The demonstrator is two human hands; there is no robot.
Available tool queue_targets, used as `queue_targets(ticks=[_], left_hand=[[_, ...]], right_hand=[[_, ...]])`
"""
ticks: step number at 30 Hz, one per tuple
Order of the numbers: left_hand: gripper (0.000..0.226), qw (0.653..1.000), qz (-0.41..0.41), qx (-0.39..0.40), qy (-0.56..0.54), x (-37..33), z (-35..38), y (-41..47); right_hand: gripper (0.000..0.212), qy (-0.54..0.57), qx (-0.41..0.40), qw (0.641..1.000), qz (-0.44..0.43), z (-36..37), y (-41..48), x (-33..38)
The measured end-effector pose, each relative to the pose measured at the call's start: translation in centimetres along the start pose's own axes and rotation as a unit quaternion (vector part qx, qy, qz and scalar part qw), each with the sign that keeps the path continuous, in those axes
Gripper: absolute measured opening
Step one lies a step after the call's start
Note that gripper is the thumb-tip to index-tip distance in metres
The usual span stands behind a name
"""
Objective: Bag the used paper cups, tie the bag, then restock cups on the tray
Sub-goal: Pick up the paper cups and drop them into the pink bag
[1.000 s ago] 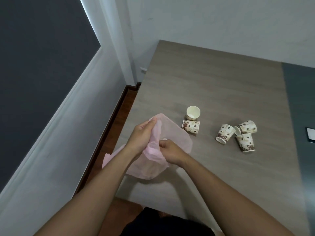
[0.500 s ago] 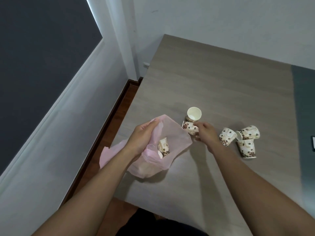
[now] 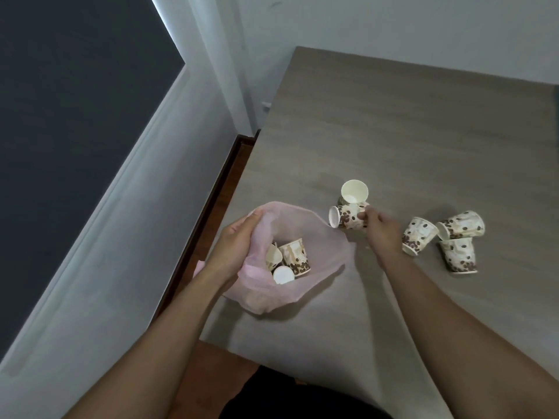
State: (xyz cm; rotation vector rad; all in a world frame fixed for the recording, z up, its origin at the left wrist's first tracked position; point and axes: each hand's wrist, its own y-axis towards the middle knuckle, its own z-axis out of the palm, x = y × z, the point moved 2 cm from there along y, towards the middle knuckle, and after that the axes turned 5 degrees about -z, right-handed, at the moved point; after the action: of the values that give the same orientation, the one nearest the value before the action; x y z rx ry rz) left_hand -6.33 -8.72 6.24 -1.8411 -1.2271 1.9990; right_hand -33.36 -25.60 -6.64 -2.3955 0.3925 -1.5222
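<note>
A thin pink plastic bag [image 3: 314, 276] lies open on the grey-brown table [image 3: 408, 122] near its left edge. My left hand [image 3: 234, 246] grips the bag's left rim and holds the mouth apart. Inside the bag lie paper cups [image 3: 295, 258] with a coffee-bean print. My right hand [image 3: 381, 234] holds a paper cup [image 3: 344, 217] on its side, just right of the bag's mouth. Another cup [image 3: 354, 191] stands open-side up right behind it. Three more cups [image 3: 419, 238] [image 3: 462, 225] [image 3: 459, 258] lie in a cluster to the right.
The table's left edge runs beside a dark wooden skirting [image 3: 211, 213] and a white wall [image 3: 121, 237]. A darker panel [image 3: 557, 104] borders the table at the far right. Bare tabletop stretches behind the cups.
My right hand left the bag, reached to the nearest cup and took hold of it, tipping it toward the bag. The bag's mouth now shows cups inside. My left hand kept its hold.
</note>
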Motion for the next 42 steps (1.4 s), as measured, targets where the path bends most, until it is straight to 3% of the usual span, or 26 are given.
queue_targets(ticks=[3, 8, 10, 13, 17, 20, 22, 25, 28, 31, 34, 38, 40, 42], left_hand=[[0.036, 1.000, 0.002, 0.017, -0.012, -0.1, 1.0, 0.3], [0.038, 0.998, 0.003, 0.059, -0.011, -1.1, 3.0, 0.5], [0.038, 0.996, 0.005, 0.084, -0.007, -1.5, 3.4, 0.6], [0.036, 0.994, 0.006, 0.109, 0.003, -2.2, 3.7, 0.3], [0.036, 0.993, -0.002, 0.120, 0.015, -3.0, 3.8, -0.2], [0.051, 0.971, -0.081, 0.195, -0.113, -3.4, 4.1, -0.5], [0.052, 0.939, -0.101, 0.255, -0.208, -4.4, 4.2, -0.8], [0.043, 0.924, -0.081, 0.292, -0.233, -6.0, 4.2, -1.0], [0.046, 0.922, -0.095, 0.305, -0.218, -6.2, 3.9, -0.7], [0.044, 0.923, -0.112, 0.302, -0.213, -6.0, 3.5, -0.4], [0.039, 0.924, -0.122, 0.292, -0.215, -5.7, 3.5, 0.1], [0.038, 0.937, -0.140, 0.252, -0.197, -4.8, 4.8, 1.8], [0.048, 0.942, -0.146, 0.226, -0.199, -4.2, 5.6, 2.6], [0.054, 0.944, -0.151, 0.209, -0.206, -3.7, 6.4, 3.4]], right_hand=[[0.041, 0.034, 0.033, 0.998, -0.038, -0.5, -2.7, 2.4], [0.043, 0.036, 0.269, 0.960, -0.071, 2.6, -8.6, 5.1], [0.042, 0.018, 0.319, 0.944, -0.080, 4.0, -10.3, 5.3], [0.042, 0.008, 0.342, 0.936, -0.087, 5.7, -12.0, 5.3], [0.044, -0.103, 0.349, 0.923, -0.124, 6.9, -13.3, 5.0], [0.047, -0.148, 0.362, 0.908, -0.153, 7.7, -13.8, 3.6], [0.052, -0.170, 0.358, 0.901, -0.174, 7.9, -14.0, 3.1], [0.044, -0.161, 0.347, 0.899, -0.213, 7.0, -14.2, 3.6], [0.040, -0.130, 0.247, 0.932, -0.229, 4.1, -13.8, 4.7], [0.041, -0.134, 0.068, 0.972, -0.180, 1.0, -11.7, 3.3], [0.014, -0.171, 0.043, 0.981, -0.082, -1.3, -10.1, 0.2], [0.095, -0.302, 0.171, 0.938, 0.019, -2.7, -10.5, -3.0], [0.115, -0.326, 0.223, 0.919, 0.005, -2.6, -10.5, -3.6], [0.118, -0.332, 0.252, 0.909, -0.005, -2.3, -10.5, -3.8]])
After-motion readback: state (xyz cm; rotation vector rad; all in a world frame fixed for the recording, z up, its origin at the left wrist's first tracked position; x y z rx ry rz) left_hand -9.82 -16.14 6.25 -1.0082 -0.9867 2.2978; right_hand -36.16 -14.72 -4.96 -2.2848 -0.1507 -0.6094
